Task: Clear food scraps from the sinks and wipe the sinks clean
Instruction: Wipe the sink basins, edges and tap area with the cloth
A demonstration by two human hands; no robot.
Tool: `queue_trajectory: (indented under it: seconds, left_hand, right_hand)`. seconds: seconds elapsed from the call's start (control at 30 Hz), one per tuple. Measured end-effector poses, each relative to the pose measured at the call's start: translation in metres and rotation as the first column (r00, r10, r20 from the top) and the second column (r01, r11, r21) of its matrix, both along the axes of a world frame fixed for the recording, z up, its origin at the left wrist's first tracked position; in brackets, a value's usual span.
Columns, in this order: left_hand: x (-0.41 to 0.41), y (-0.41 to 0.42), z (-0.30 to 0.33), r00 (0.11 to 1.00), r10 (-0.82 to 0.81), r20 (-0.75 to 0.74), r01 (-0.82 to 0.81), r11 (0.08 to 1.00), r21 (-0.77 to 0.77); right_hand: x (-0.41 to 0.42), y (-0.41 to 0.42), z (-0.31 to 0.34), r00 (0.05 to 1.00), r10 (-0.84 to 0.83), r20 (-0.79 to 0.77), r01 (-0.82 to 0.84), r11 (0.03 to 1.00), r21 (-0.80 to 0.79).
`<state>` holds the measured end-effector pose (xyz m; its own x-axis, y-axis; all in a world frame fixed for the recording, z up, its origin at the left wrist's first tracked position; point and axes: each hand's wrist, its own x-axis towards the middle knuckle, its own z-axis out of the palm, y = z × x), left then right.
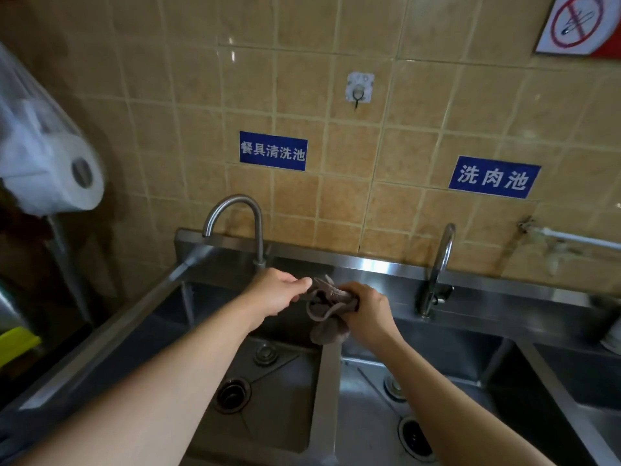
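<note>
Cloth: a grey-brown cloth (327,306) held bunched between both hands, in the air above the far end of the divider (324,398) that parts the left sink from the middle sink.
Left hand: the left hand (280,292) grips the cloth's left end, fingers curled, thumb on top.
Right hand: the right hand (364,309) is clenched round the cloth's right part; a loose tail hangs below it.
Long axis: the cloth runs left to right between the fists, roughly level, so any twist would turn about that line.
Which hand is nearer: the right hand sits a little nearer the camera and lower; the left is slightly farther, just in front of the left tap (235,223).
Left sink: the left sink (279,381) lies below and to the left of the cloth, its drain (233,394) near the bottom of the basin.
Middle sink: the middle sink (376,408) lies below and to the right, with its drain (415,438) near the view's lower edge.
Scraps: none plainly seen in either basin, though the steel is dim and blurred, so small bits may escape notice.
Step in hand: probably wringing or folding the cloth before wiping.
Coming move: the cloth must go down from the divider into one basin; either is about equally close.
Right tap: the right tap (438,267) stands far right of the hands, apart from them.
</note>
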<state>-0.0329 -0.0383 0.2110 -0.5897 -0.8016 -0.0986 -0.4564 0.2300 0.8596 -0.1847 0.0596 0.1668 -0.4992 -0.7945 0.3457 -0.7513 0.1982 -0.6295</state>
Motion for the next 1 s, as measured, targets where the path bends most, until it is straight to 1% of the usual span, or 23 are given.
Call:
queue_trajectory:
  seconds: [0.13, 0.23, 0.3, 0.47, 0.6, 0.8, 0.87, 0.93, 1.0]
  left_hand:
    - [-0.004, -0.003, 0.009, 0.998, 0.036, -0.048, -0.033, 0.998, 0.056]
    - [-0.006, -0.012, 0.014, 0.991, 0.051, -0.122, -0.040, 0.995, 0.093]
    - [-0.005, -0.020, 0.018, 0.984, 0.052, -0.169, -0.034, 0.994, 0.105]
    - [-0.007, -0.043, 0.031, 0.975, 0.054, -0.214, -0.029, 0.993, 0.117]
    - [-0.010, -0.065, 0.040, 0.975, 0.047, -0.219, -0.026, 0.995, 0.095]
    - [-0.017, -0.087, 0.061, 0.978, -0.036, -0.204, 0.054, 0.995, 0.079]
    - [-0.021, -0.094, 0.069, 0.976, -0.052, -0.212, 0.073, 0.993, 0.089]
    - [-0.028, -0.103, 0.077, 0.975, -0.076, -0.211, 0.092, 0.993, 0.071]
    - [-0.036, -0.112, 0.085, 0.975, -0.096, -0.200, 0.106, 0.994, 0.037]
  right_hand:
    - [0.006, -0.010, 0.006, 1.000, -0.004, -0.011, 0.003, 0.999, -0.034]
    - [0.011, -0.021, 0.008, 1.000, -0.010, -0.005, 0.010, 0.999, -0.034]
    - [0.014, -0.030, 0.009, 1.000, -0.024, -0.005, 0.024, 0.999, -0.026]
    - [0.021, -0.051, 0.013, 0.997, -0.071, 0.009, 0.072, 0.997, -0.037]
    - [0.029, -0.068, 0.013, 0.994, -0.112, 0.011, 0.112, 0.993, -0.028]
    - [0.034, -0.086, 0.012, 0.983, -0.184, 0.002, 0.184, 0.983, -0.010]
    - [0.035, -0.092, 0.015, 0.983, -0.184, 0.016, 0.184, 0.983, 0.002]
    - [0.031, -0.096, 0.020, 0.980, -0.194, 0.045, 0.195, 0.980, -0.024]
    - [0.023, -0.100, 0.027, 0.972, -0.210, 0.106, 0.218, 0.974, -0.067]
